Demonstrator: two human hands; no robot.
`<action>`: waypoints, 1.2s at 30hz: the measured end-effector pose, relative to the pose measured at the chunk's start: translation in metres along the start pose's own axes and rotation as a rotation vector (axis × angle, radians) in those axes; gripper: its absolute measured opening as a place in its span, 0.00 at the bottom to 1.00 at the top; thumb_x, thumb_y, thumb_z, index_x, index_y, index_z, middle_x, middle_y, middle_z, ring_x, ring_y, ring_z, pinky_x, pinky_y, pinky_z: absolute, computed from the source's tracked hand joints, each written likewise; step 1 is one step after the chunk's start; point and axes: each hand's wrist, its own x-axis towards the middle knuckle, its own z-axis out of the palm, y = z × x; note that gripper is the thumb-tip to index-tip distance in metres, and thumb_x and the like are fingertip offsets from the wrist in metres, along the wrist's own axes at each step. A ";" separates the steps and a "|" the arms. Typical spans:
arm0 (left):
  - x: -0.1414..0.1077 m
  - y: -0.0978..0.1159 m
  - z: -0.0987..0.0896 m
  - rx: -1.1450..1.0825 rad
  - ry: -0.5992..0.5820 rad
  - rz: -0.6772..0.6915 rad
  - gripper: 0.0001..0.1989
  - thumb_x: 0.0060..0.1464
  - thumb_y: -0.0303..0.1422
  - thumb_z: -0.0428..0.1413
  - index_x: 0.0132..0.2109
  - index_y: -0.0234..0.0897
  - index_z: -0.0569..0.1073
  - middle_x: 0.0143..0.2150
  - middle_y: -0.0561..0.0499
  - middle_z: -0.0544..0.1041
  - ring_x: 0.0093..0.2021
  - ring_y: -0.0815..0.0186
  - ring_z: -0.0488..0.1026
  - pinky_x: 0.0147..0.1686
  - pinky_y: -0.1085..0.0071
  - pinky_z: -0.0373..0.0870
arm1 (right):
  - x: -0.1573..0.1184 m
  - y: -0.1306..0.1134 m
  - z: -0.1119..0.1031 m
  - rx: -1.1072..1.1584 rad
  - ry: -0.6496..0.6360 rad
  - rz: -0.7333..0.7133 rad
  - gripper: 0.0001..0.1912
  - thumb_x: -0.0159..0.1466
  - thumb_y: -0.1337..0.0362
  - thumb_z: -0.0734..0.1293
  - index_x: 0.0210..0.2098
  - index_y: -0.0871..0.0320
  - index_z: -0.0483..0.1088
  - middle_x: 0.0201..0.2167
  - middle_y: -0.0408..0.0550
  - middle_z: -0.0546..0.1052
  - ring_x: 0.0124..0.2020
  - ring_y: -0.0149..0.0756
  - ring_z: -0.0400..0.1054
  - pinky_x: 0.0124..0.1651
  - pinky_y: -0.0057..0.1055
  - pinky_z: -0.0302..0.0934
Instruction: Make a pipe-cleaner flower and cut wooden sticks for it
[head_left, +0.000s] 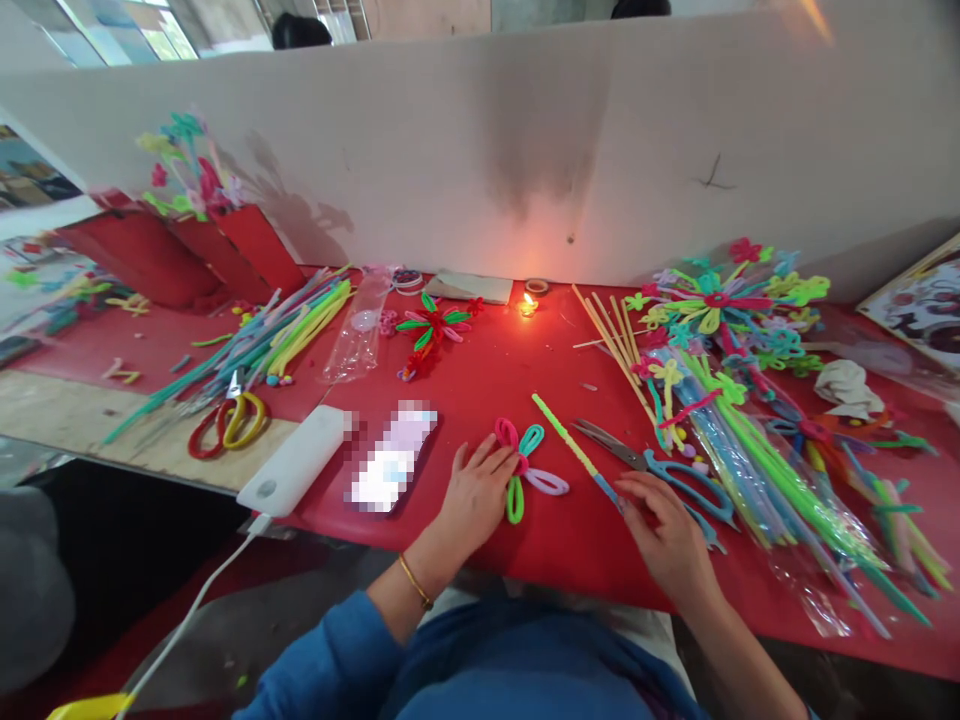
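Note:
A pipe-cleaner flower (546,481) with pink, teal, lilac and green looped petals lies on the red table. My left hand (476,495) rests flat beside it, fingers stretched out, with the fingertips touching its pink centre and petal. My right hand (666,540) pinches the lower end of a thin stick (574,447) wrapped in yellow-green and blue fuzzy pipe cleaner. The stick slants up and left from my fingers. Just beyond that hand lie blue-handled scissors (679,475), partly hidden behind it.
A small lit candle (529,304) burns near the white partition (420,140). A phone (396,460) and white power bank (296,462) lie left, near red-and-yellow scissors (229,420). Pipe-cleaner bundles (750,440) and wooden sticks (619,345) lie right. Red boxes (255,255) stand back left.

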 end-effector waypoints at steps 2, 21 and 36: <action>-0.003 0.002 -0.005 0.047 -0.094 0.016 0.23 0.51 0.23 0.45 0.54 0.42 0.64 0.55 0.48 0.68 0.59 0.57 0.55 0.54 0.47 0.50 | -0.003 0.003 -0.002 0.001 -0.003 0.021 0.11 0.59 0.61 0.59 0.37 0.57 0.70 0.40 0.53 0.72 0.42 0.40 0.68 0.41 0.37 0.65; -0.005 0.017 -0.006 0.071 -0.199 0.002 0.26 0.54 0.47 0.42 0.56 0.42 0.61 0.58 0.46 0.63 0.60 0.54 0.52 0.55 0.42 0.43 | -0.001 0.011 -0.017 0.002 0.035 0.040 0.10 0.59 0.61 0.60 0.35 0.56 0.70 0.39 0.51 0.74 0.41 0.40 0.68 0.40 0.36 0.64; 0.001 0.020 -0.001 0.120 -0.118 0.003 0.22 0.53 0.46 0.44 0.52 0.44 0.67 0.54 0.45 0.68 0.58 0.53 0.57 0.55 0.41 0.44 | 0.019 0.018 -0.029 -0.030 0.074 -0.019 0.09 0.59 0.63 0.60 0.35 0.57 0.70 0.38 0.52 0.74 0.41 0.39 0.68 0.43 0.37 0.64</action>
